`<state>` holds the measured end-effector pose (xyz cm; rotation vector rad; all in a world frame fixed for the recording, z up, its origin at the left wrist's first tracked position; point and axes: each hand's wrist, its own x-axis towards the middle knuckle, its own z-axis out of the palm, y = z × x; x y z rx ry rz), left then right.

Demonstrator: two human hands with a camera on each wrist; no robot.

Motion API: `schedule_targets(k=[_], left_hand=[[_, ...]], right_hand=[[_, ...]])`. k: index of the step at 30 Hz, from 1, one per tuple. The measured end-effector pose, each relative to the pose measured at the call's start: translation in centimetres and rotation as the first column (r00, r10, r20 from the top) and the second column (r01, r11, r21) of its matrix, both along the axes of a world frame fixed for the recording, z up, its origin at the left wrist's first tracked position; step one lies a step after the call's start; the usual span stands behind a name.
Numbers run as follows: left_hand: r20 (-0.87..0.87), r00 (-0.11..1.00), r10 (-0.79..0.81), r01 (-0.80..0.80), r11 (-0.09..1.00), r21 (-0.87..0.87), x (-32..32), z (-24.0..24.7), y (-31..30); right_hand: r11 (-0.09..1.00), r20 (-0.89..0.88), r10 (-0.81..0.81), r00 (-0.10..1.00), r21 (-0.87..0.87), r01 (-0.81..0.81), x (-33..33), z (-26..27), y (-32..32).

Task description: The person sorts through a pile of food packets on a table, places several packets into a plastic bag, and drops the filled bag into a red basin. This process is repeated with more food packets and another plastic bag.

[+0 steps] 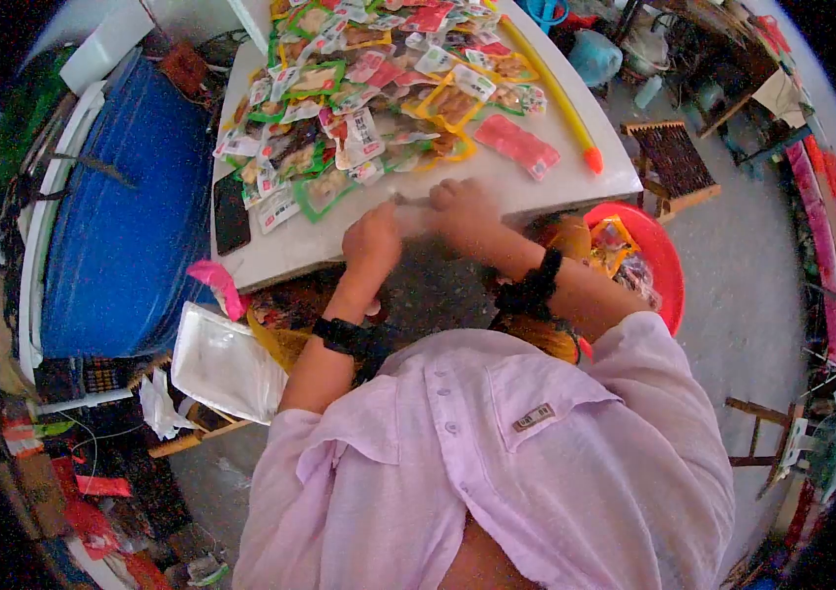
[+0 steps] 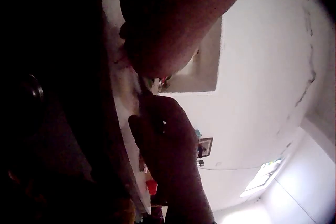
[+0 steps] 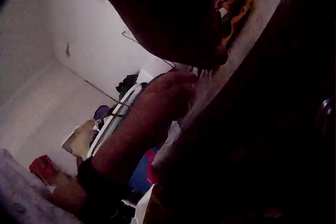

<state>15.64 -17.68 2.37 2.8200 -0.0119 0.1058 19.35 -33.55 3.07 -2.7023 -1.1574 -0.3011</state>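
Observation:
At the near edge of the white table (image 1: 575,187), my left hand (image 1: 374,241) and right hand (image 1: 467,214) are close together with curled fingers. Both pinch a small, blurred, see-through piece of plastic (image 1: 418,208) stretched between them; its exact kind cannot be told. In the dark left wrist view the right hand (image 2: 168,129) faces the left at the table edge. The right wrist view has the left hand (image 3: 163,98) with fingertips together. Just beyond the hands lies a green-edged food packet (image 1: 323,194), the front of a large heap of sealed snack packets (image 1: 359,88).
A black phone (image 1: 232,214) lies at the table's left edge. Right of the heap are a pink packet (image 1: 518,146) and a long yellow tube (image 1: 551,88). Below, a red basin (image 1: 669,265) holds packets; a white foam box (image 1: 226,364) stands left, near a large blue tub (image 1: 123,206).

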Motion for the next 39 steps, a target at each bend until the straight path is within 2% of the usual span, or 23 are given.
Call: schedule_targets(k=[1,4,7,9,10,12,13,15,17,19,22,25,27,29,32,34,36,38,39], left_hand=[[0.005,1.0,-0.003,0.003,1.0,0.002,0.0,-0.3,0.0],[0.046,0.999,-0.005,0.006,1.0,-0.013,0.2,-1.5,0.0],[0.113,0.994,-0.001,0.007,0.999,-0.052,0.3,-2.1,0.2],[0.145,0.989,-0.011,0.019,0.998,-0.052,0.5,-2.3,0.5],[0.098,0.995,-0.016,0.019,1.0,-0.024,0.5,-2.0,0.5],[-0.002,1.0,-0.024,0.024,0.999,0.029,0.3,-1.3,0.3],[0.004,1.0,-0.019,0.019,0.999,0.033,0.3,-1.5,0.2],[0.019,1.0,-0.011,0.01,0.999,0.043,0.3,-1.7,0.2],[0.016,1.0,0.003,-0.004,0.999,0.038,0.4,-1.8,0.1],[0.051,0.999,0.005,-0.006,1.0,0.019,0.4,-2.1,0.3],[0.153,0.988,-0.02,0.022,1.0,-0.006,0.0,-2.0,0.7],[0.205,0.977,-0.056,0.053,0.998,0.019,-0.5,-1.2,0.6],[0.211,0.974,-0.084,0.072,0.995,0.067,-0.7,-0.6,0.5],[0.268,0.957,-0.115,0.105,0.993,0.049,-0.8,-0.8,0.3],[0.263,0.96,-0.098,0.096,0.995,0.022,-1.0,-0.7,-0.4],[0.246,0.965,-0.093,0.095,0.996,0.004,-1.0,-0.7,-0.5],[0.246,0.962,-0.115,0.122,0.992,-0.015,-0.9,-1.3,-0.6],[0.231,0.964,-0.13,0.141,0.989,-0.033,-0.7,-2.7,-0.4],[0.223,0.965,-0.137,0.15,0.988,-0.042,-0.8,-2.6,-0.5]], right_hand=[[1.0,0.063,0.024,0.998,0.018,-0.025,-0.2,0.2,0.1],[0.99,0.079,0.123,0.989,0.066,-0.128,0.5,-0.4,1.0],[1.0,0.2,-0.005,0.98,0.019,0.001,0.6,-0.8,1.8],[0.958,-0.044,-0.221,0.974,0.177,0.226,0.6,0.5,0.7],[0.912,-0.174,-0.307,0.936,0.229,0.341,0.6,1.1,-0.1],[0.793,-0.309,-0.346,0.886,0.407,0.452,1.4,-0.8,-2.0],[0.715,-0.38,-0.353,0.855,0.48,0.509,2.1,-2.2,-2.9],[0.794,-0.521,-0.223,0.824,0.393,0.463,3.4,-4.7,-3.8],[0.795,-0.65,-0.136,0.748,0.379,0.474,3.9,-5.8,-4.3],[0.715,-0.76,-0.065,0.646,0.416,0.561,1.4,-0.8,-3.0],[0.63,-0.748,0.029,0.663,0.529,0.569,0.3,0.1,-2.1],[0.633,-0.842,0.024,0.54,0.431,0.644,0.3,0.0,-1.4],[0.74,-0.678,0.106,0.727,0.542,0.397,1.4,-2.6,-1.4],[0.789,-0.604,0.094,0.792,0.53,0.311,1.8,-4.1,-1.1],[0.793,-0.588,-0.045,0.808,0.47,0.387,1.1,-4.1,0.6],[0.791,-0.473,-0.053,0.879,0.517,0.326,-0.3,-2.9,1.5],[0.673,-0.673,0.076,0.735,0.579,0.461,1.9,-9.2,3.3],[0.681,-0.684,0.139,0.716,0.591,0.432,3.9,-13.4,4.4],[0.745,-0.613,0.13,0.779,0.579,0.331,4.3,-13.5,4.7]])
